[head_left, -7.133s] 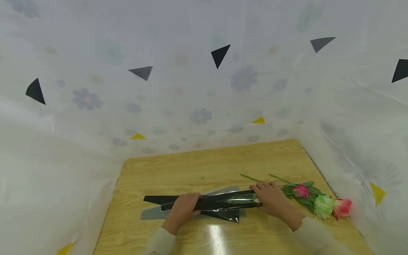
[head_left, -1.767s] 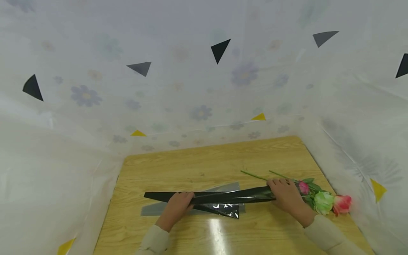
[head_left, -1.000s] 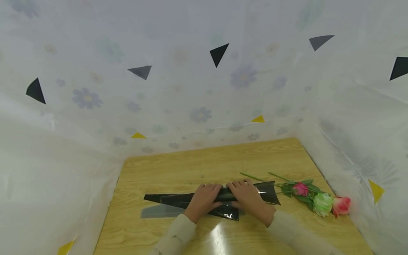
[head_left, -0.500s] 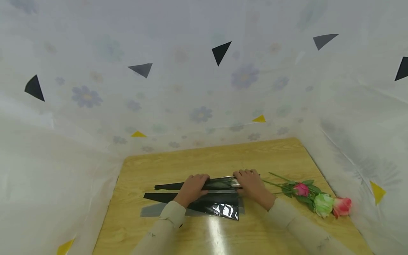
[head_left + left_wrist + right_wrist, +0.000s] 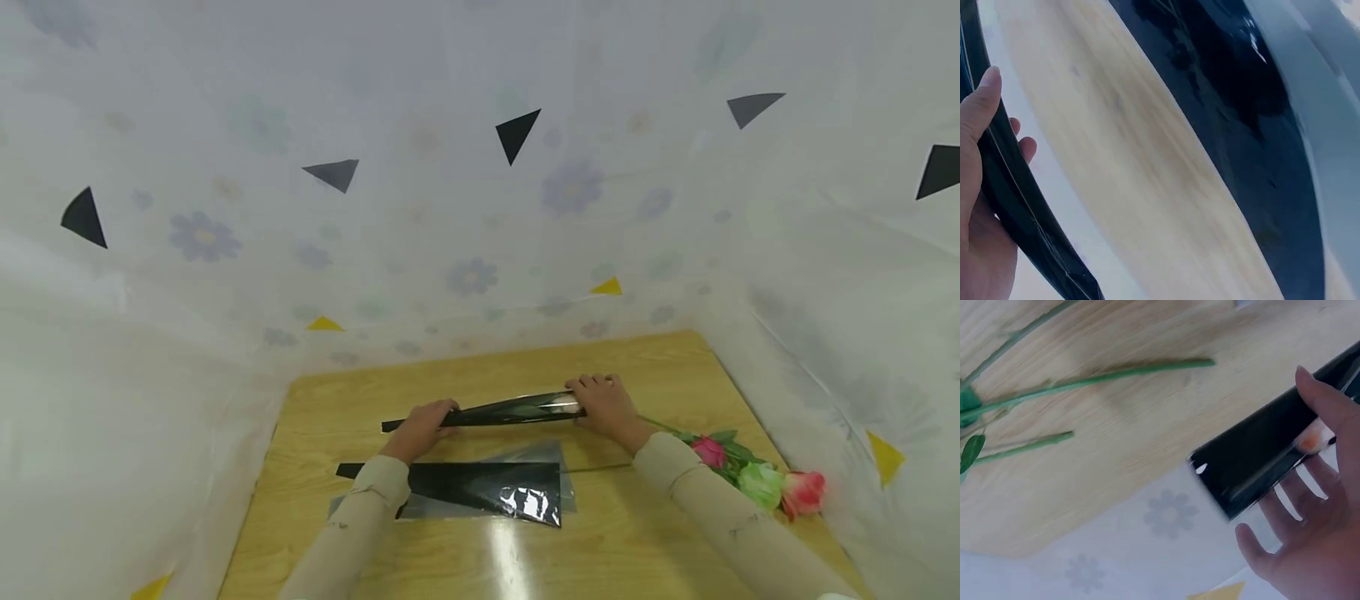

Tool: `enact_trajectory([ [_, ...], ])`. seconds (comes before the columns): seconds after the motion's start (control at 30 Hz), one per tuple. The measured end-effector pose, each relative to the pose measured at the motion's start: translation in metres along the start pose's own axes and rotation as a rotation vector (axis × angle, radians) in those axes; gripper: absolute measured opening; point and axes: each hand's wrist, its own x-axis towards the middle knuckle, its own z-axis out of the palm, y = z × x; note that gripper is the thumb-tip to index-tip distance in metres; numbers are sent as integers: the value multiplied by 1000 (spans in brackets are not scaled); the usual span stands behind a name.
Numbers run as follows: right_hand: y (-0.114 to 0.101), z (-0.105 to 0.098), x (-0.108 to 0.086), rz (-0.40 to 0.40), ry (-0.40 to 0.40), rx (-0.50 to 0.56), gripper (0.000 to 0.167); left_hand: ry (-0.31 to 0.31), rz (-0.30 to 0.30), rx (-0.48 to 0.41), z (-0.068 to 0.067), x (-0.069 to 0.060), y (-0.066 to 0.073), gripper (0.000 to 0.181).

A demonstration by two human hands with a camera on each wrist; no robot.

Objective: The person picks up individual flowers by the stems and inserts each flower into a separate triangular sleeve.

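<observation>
The left hand (image 5: 422, 431) is curled round the narrow end of the glossy black sleeve (image 5: 517, 409), which spans across to the right hand (image 5: 609, 410), its loose thumb-and-finger pinch on the wide end risking a slip or crease if it slackens.

The yellowish wood-grain tabletop (image 5: 360, 396) is bordered by white, flower-printed sheeting (image 5: 420, 250), marked with black, grey and yellow triangles (image 5: 517, 135).
</observation>
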Motion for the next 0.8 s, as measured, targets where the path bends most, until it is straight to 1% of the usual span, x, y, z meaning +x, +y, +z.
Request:
enact_trajectory([
  [0.13, 10, 2, 9, 10, 4, 12, 63, -8, -68, -3, -1, 5, -13, 40],
  [0.23, 12, 5, 19, 14, 19, 70, 60, 11, -96, 35, 1, 12, -19, 40],
  [0.27, 13, 7, 22, 17, 15, 85, 60, 23, -103, 60, 2, 14, -21, 40],
  [0.37, 12, 17, 28, 45, -18, 143, 57, 56, -118, 107, 6, 17, -25, 39],
  [0.47, 11, 30, 33, 78, -45, 163, 55, 67, -140, 112, 13, 17, -28, 38],
  [0.63, 6, 43, 43, 132, -29, 186, 52, 68, -195, 109, 26, 23, -36, 41],
  [0.8, -1, 54, 50, 171, -12, 225, 46, 81, -234, 139, 35, 28, -46, 43],
])
